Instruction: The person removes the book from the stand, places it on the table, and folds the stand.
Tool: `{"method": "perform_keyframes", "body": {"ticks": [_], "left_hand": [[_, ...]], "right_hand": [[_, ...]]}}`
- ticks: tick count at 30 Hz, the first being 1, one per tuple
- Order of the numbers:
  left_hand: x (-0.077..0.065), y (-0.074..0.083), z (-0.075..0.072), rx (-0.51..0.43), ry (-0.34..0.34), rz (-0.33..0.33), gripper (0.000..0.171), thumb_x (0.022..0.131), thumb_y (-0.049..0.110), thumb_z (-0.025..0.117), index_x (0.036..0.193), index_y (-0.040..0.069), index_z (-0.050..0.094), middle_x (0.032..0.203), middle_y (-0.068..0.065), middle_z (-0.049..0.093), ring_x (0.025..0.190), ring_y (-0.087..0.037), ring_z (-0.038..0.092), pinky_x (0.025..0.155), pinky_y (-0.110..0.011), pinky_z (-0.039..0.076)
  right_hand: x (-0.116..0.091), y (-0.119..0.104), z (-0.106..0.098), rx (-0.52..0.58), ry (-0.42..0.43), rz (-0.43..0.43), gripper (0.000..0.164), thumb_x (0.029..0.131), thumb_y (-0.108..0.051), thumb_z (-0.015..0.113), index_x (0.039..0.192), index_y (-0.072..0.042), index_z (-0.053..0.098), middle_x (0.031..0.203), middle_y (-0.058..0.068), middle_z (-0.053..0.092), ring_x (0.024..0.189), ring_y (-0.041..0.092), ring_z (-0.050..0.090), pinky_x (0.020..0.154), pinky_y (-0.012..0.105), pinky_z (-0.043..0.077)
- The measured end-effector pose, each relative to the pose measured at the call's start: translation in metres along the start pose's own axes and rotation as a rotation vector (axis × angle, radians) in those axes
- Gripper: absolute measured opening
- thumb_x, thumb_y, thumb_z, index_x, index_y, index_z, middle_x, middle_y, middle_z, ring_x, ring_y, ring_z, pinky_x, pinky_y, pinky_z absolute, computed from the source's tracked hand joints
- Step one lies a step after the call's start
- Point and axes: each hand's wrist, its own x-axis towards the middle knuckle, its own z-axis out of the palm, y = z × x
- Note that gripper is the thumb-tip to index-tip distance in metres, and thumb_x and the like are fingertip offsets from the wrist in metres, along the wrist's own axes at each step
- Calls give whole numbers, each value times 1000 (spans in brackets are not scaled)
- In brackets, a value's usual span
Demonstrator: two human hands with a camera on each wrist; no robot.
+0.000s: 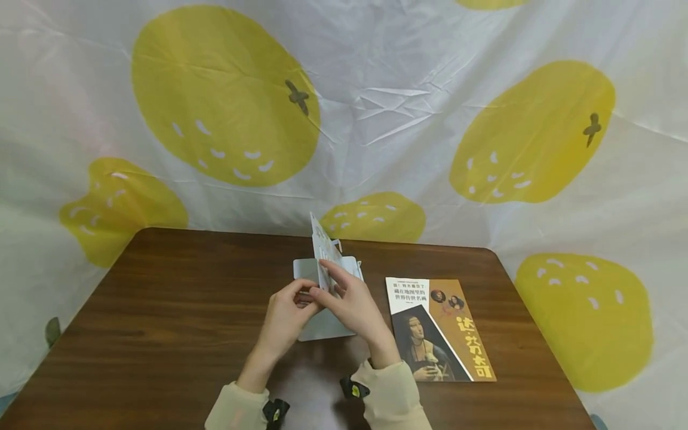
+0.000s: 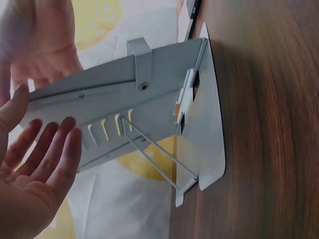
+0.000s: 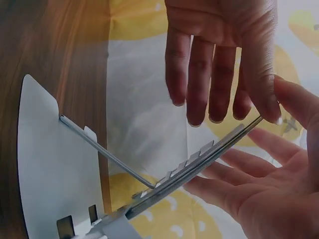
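A light grey metal book stand (image 1: 325, 329) stands on the table in front of me, its back plate (image 2: 112, 97) tilted up from the base. In the right wrist view, a wire prop (image 3: 107, 152) runs from the base to the slotted side of the plate. My left hand (image 1: 285, 313) has its thumb at the plate's free edge, its loosely bent fingers (image 3: 198, 82) spread on the slotted side. On the opposite face lies my right hand (image 1: 357, 298), fingers extended along the plate and thumb near the left thumb. Small clips (image 2: 142, 62) show on the plate.
A thin book (image 1: 438, 352) with a portrait on its cover lies flat to the right of the stand. The brown wooden table (image 1: 177, 316) extends to both sides. Behind its back edge hangs a white cloth (image 1: 376, 54) printed with yellow fruit.
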Motion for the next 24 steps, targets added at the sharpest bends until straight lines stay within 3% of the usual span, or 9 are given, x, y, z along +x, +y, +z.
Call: {"method": "perform_keyframes", "body": {"ticks": [6, 11, 16, 21, 24], "left_hand": [[4, -12, -9, 91, -64, 24, 27, 80, 17, 82, 104, 13, 71, 99, 1, 66, 76, -13, 59, 63, -25, 50], [13, -28, -20, 141, -156, -9, 44, 80, 21, 83, 119, 7, 66, 112, -7, 61, 97, -24, 61, 77, -34, 55], [20, -41, -27, 147, -237, -73, 59, 82, 24, 81, 132, 3, 57, 132, -15, 54, 118, -38, 54, 89, -50, 52], [24, -56, -30, 181, -262, -135, 64, 83, 25, 80, 138, 4, 52, 140, -18, 50, 128, -38, 46, 96, -51, 47], [28, -61, -30, 230, -258, -147, 66, 83, 25, 80, 139, 5, 51, 142, -20, 48, 129, -39, 46, 98, -53, 44]], "right_hand": [[-5, 3, 1, -35, 43, -16, 53, 93, -27, 69, 140, -7, 54, 140, 11, 53, 125, 27, 52, 98, 41, 47], [-7, 1, 1, -116, 46, -74, 49, 97, -29, 64, 140, -8, 54, 140, 7, 53, 119, 25, 57, 94, 38, 50], [-11, 0, 0, -74, 72, -66, 48, 97, -27, 63, 140, -7, 53, 140, 7, 54, 121, 26, 56, 96, 39, 48], [-13, -1, -5, -46, 125, -61, 45, 97, -22, 64, 139, -10, 55, 137, 9, 56, 116, 27, 60, 91, 42, 52], [-14, -5, -11, 12, 127, -27, 45, 97, -17, 62, 140, -6, 53, 139, 13, 54, 120, 31, 56, 94, 45, 50]]}}
